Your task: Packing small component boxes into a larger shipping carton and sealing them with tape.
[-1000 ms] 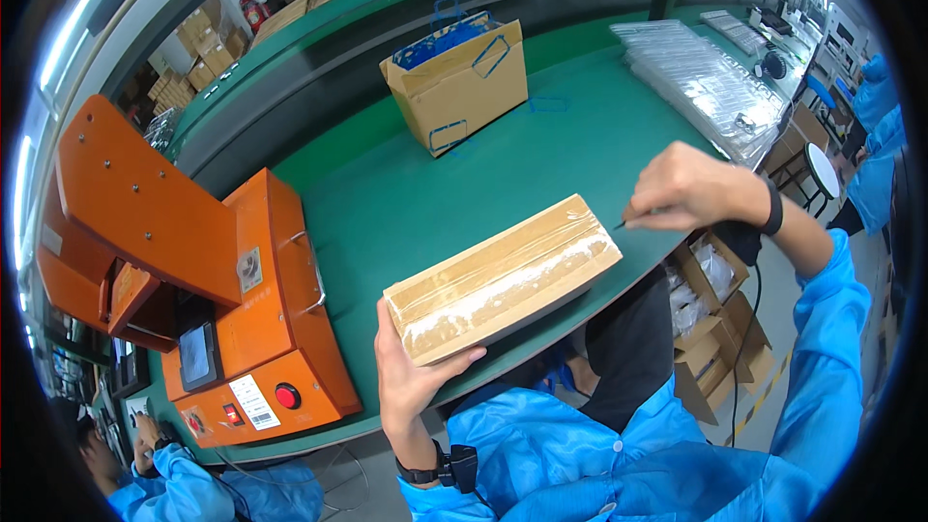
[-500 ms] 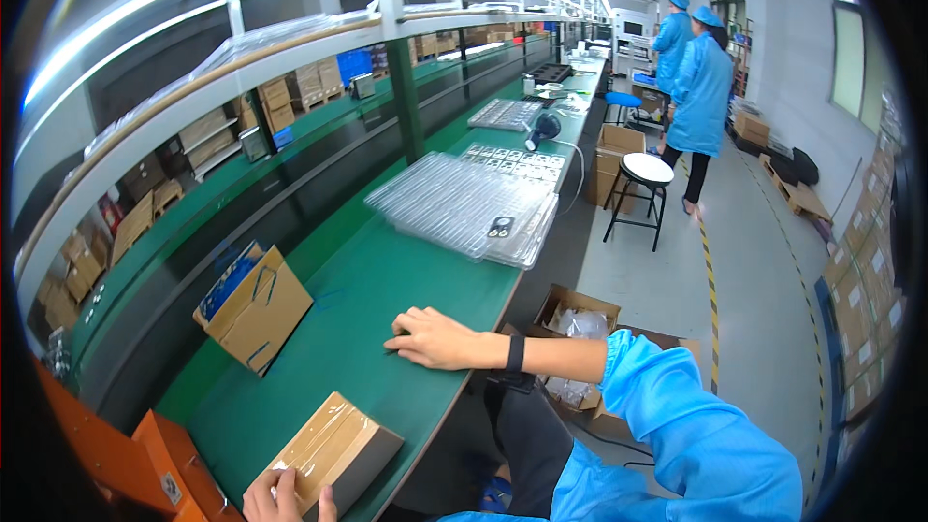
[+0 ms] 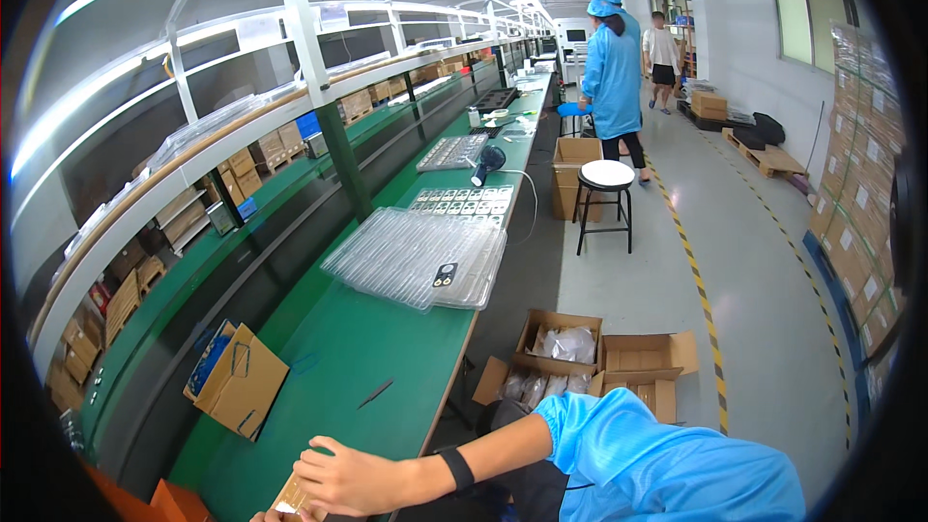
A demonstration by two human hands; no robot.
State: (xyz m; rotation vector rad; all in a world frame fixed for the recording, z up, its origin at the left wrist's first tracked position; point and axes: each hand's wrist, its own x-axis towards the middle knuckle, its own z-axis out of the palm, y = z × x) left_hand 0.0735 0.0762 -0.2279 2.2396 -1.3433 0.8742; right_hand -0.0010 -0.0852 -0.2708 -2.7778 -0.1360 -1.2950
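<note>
At the lower edge, a small cardboard box [image 3: 290, 496] with clear glossy tape on top is mostly hidden by my hands and cut off by the picture's edge. My right hand [image 3: 336, 479] lies over it, fingers bent and closed against it. Only a few fingertips of my left hand [image 3: 278, 516] show, held against the box's near side. On the green bench, beyond my right hand, lies a thin dark pen-shaped tool [image 3: 375, 392]. An open cardboard box [image 3: 242, 384] with blue things inside stands tilted to the left.
Clear plastic trays [image 3: 401, 256] are stacked further along the green bench [image 3: 338, 348]. An orange metal part [image 3: 179, 503] stands at the lower left. Open cartons [image 3: 638, 356] with plastic bags sit on the floor to the right, before a round stool [image 3: 606, 175]. People stand further off.
My right hand has left the bench beside the dark tool and come down-left onto the taped box. The view has shifted, pushing that box and my left hand mostly out of the picture.
</note>
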